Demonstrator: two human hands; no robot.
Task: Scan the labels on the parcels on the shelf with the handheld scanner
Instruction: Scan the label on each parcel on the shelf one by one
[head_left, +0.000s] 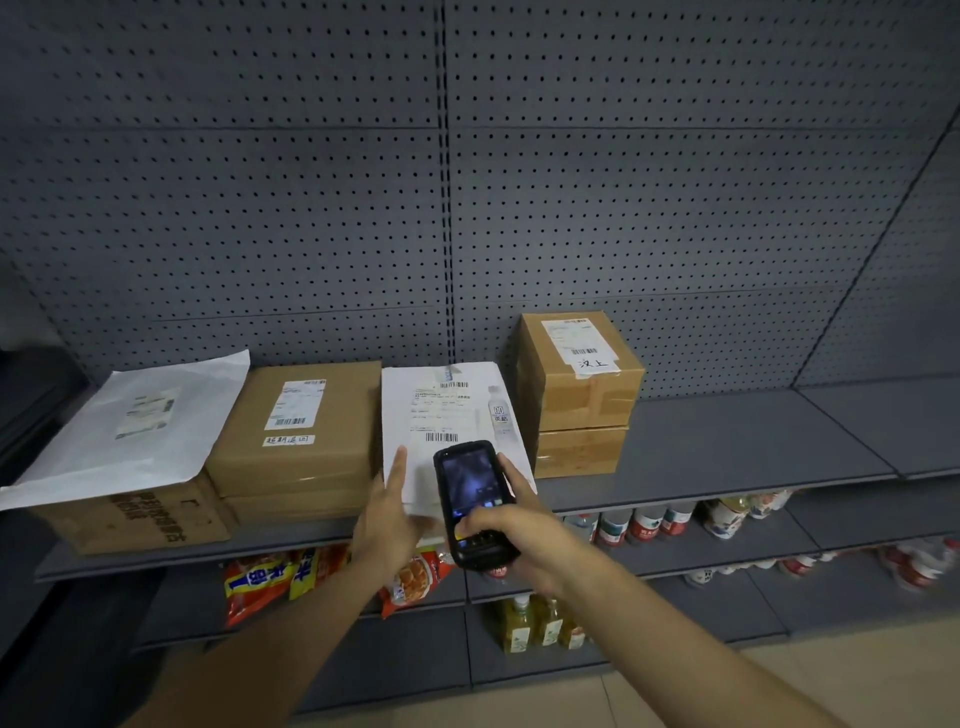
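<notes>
Both our bare forearms are reaching in from below toward the grey metal shelf (727, 457). Our right hand (524, 535) is wrapping around the black handheld scanner with its lit screen (470, 499), fingers curled on its far edge and thumb pressing on the keypad. Our left hand (389, 514) is lying against the near left corner of the flat white mailer envelope (441, 410), fingers held straight and together, thumb tucked under the edge as far as we can tell.

We are holding the scanner's top end just short of the lower barcode (441, 437) on that envelope's printed shipping label (444, 408), which is sitting third from the left among the parcels. To its left the brown cardboard box (296, 431) and the white plastic mailer bag (140, 421) atop a printed carton (150, 519) are waiting; to the right, two stacked brown taped boxes (579, 395).

To do this scan well, we are judging that the envelope needs steadying flat so the label does not bow, and the scanner's head should be tilting down at the barcode with the bars fully within its aim. Glare from a steep angle could be spoiling the read.
</notes>
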